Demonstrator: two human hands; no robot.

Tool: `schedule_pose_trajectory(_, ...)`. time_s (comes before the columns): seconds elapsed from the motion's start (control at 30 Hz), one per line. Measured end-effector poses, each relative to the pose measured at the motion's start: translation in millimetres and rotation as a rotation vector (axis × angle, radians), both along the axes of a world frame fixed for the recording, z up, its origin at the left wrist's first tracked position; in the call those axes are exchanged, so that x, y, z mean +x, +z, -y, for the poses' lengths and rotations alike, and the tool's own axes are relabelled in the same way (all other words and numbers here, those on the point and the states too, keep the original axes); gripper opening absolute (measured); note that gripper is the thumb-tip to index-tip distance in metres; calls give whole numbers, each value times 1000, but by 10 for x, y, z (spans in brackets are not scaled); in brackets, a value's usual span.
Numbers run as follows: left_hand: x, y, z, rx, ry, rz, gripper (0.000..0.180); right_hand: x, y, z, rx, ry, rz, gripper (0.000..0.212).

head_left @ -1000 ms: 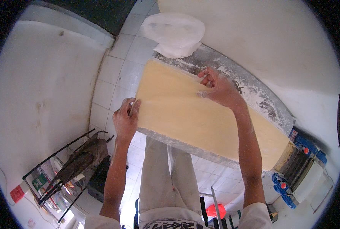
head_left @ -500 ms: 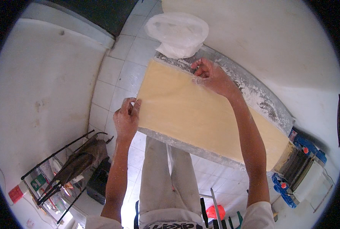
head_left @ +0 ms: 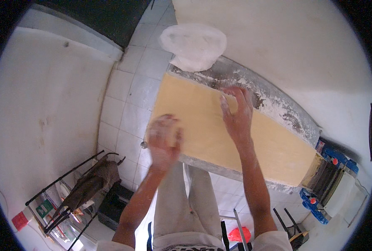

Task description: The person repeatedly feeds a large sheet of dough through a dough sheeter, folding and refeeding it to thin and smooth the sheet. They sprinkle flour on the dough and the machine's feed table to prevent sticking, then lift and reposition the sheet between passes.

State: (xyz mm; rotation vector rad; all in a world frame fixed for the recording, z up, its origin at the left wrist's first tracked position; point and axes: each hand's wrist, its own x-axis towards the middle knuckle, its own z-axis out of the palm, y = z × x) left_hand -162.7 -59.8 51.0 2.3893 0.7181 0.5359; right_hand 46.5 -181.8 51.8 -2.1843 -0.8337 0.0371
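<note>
Yellow sheet (head_left: 202, 121) lay flat along the desk (head_left: 273, 100). Left hand (head_left: 165, 136) was over desk's left end, blurred; couldn't tell its grip. Right hand (head_left: 238, 111) was half open above desk's middle, thumb apart from fingers, nothing held. Roller machine (head_left: 329, 183) sat at desk's right end.

I see the blurred left hand (head_left: 164, 136) and the right hand (head_left: 240, 117), thumb and fingers apart, over a yellow dough sheet (head_left: 205, 134) on the floured tabletop (head_left: 280, 108).
</note>
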Motion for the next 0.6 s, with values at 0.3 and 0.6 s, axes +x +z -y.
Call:
schedule_pose_trajectory(0.3, 320, -237, -430, 228, -510, -407, 80, -778, -240, 914, -410, -210, 73, 56)
schedule_pose_trajectory(0.6, -146, -86, -1380, 113, -189, -271, 70, -1311, -314, -440, -399, -145, -16, 84)
